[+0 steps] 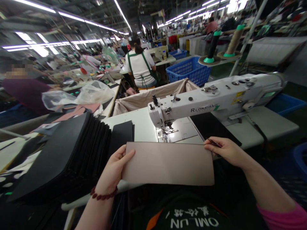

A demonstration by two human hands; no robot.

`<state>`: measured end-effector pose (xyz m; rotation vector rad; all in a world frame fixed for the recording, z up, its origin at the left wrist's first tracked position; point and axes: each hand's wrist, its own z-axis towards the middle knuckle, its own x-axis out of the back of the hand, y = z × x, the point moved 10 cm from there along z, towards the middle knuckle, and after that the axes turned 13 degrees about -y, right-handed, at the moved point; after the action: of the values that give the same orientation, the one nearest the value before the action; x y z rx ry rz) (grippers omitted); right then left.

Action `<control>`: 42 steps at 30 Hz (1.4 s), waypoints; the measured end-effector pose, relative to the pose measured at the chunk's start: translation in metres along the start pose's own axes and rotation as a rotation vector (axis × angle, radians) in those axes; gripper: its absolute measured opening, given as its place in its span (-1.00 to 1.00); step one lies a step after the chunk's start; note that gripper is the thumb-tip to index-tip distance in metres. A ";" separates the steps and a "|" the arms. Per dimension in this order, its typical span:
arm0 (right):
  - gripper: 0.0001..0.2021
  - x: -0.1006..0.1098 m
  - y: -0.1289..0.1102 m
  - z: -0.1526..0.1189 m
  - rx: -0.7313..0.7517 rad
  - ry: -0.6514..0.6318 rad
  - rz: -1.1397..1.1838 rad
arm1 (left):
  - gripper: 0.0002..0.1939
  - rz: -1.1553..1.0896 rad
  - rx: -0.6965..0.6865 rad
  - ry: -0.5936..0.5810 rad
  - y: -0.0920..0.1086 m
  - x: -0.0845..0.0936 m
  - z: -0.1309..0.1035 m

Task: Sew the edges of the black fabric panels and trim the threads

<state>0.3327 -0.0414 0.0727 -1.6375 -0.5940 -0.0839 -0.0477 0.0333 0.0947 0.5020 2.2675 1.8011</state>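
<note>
A flat beige panel [168,164] with a dark edge, maybe leather or fabric, is held level before me at the table's front edge. My left hand [120,164] grips its left end, thumb on top. My right hand [223,148] pinches its upper right corner and also carries a slim dark tool [214,142], whose kind I cannot make out. Just beyond the panel stands the needle area of a white sewing machine [192,103]. Black panels [213,127] lie under the machine's arm, and a few more black pieces [122,131] rest beyond my left hand.
A tall stack of black panels [59,153] stands at the left. Behind the table is a cloth-lined bin [134,103], with a blue basket [189,70] farther back. Thread cones [212,48] rise at the right. A person in a green apron [141,65] sits ahead.
</note>
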 end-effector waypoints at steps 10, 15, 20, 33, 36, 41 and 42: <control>-0.66 -0.050 0.031 -0.008 -0.002 0.015 -0.187 | -0.73 0.993 -0.145 -0.381 -0.019 0.004 -0.007; -0.62 -0.060 0.072 -0.027 -0.134 0.086 -0.056 | -0.72 1.008 -0.276 -0.390 -0.033 -0.076 0.006; -0.68 -0.056 0.080 -0.037 -0.169 0.188 0.028 | -0.61 0.945 -0.420 -0.436 -0.035 -0.183 0.033; -0.75 -0.064 0.069 -0.045 -0.265 0.215 -0.293 | -0.91 0.559 -0.342 -0.447 -0.059 -0.227 0.072; -0.81 -0.069 0.056 -0.030 -0.235 0.213 -0.450 | -0.93 0.499 -0.324 -0.430 -0.060 -0.222 0.072; -0.81 -0.077 0.038 -0.007 -0.209 0.205 -0.676 | -0.91 0.439 -0.303 -0.434 -0.061 -0.221 0.073; -0.81 -0.078 0.036 -0.005 -0.215 0.203 -0.717 | -0.90 0.432 -0.300 -0.440 -0.062 -0.221 0.073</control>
<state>0.2823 -0.0725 0.0104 -1.5217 -1.0141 -0.8525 0.1744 0.0018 0.0059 1.2576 1.6465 1.9232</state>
